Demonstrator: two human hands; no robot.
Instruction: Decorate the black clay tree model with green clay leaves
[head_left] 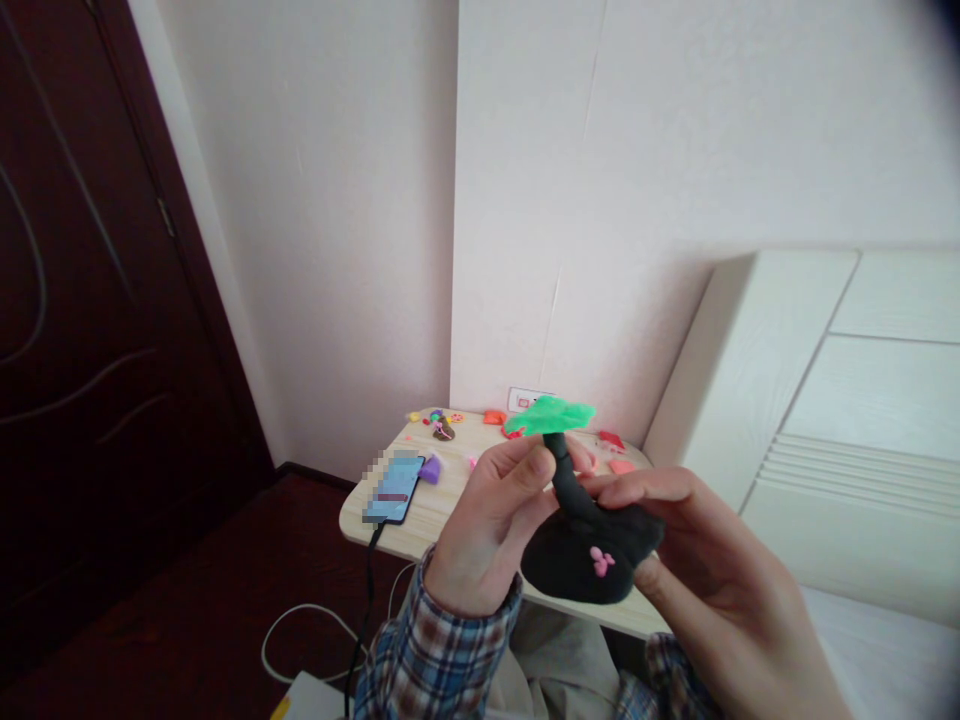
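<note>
The left hand (484,525) pinches the curved stem (571,490) of a tree-shaped black-and-green clay figure (579,508) just under its flat bright-green top (551,415), while the right hand (720,565) grips the broad black base (559,560) (a lumpy pink bit (601,562) sits on it) above the pale wood-grain table (431,510).

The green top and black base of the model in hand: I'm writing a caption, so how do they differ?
Colour: the green top is bright, while the black base is dark.
Size: the black base looks wider than the green top.
Decoration: the black base carries a pink piece; none shows on the green top.
Shared: both meet the same black stem, at opposite ends.
</note>
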